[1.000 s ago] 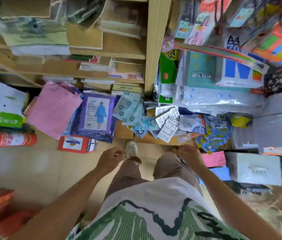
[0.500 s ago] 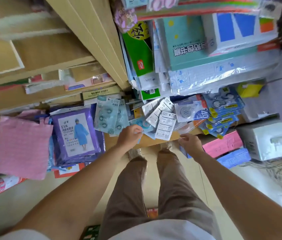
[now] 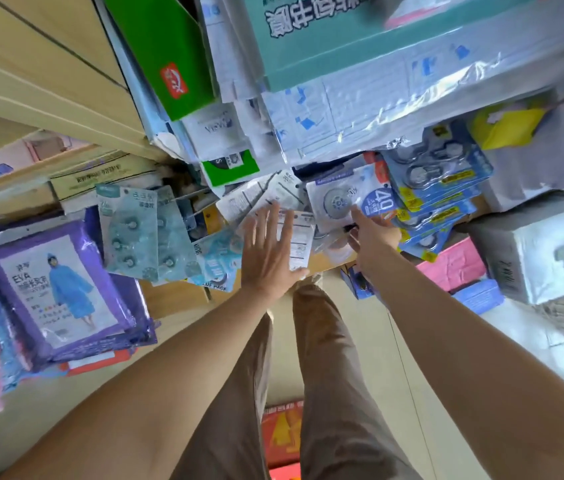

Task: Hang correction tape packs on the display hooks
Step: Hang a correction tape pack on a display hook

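Correction tape packs hang in a crowded row low on the display. My left hand [image 3: 266, 251] lies flat with straight fingers against several white-backed packs [image 3: 299, 237]. My right hand [image 3: 376, 235] reaches to a white and blue pack marked "40" [image 3: 339, 199]; its index finger lies on the pack and the thumb seems to pinch the pack's lower edge. Blue packs with yellow labels [image 3: 440, 181] hang to the right. Teal packs [image 3: 135, 230] and a light blue pack [image 3: 214, 261] hang to the left. The hooks are hidden behind the packs.
A purple raincoat pack [image 3: 55, 289] hangs at the left. Wooden shelving [image 3: 31, 81] and a green box [image 3: 163, 46] fill the upper left. Pink packs [image 3: 453, 265] and a white box [image 3: 543, 258] sit at the right. A red box [image 3: 280, 434] lies on the floor by my legs.
I have leaned in closer to the display. My left hand opened out flat against the white packs. My right hand rose from below the row to the "40" pack.
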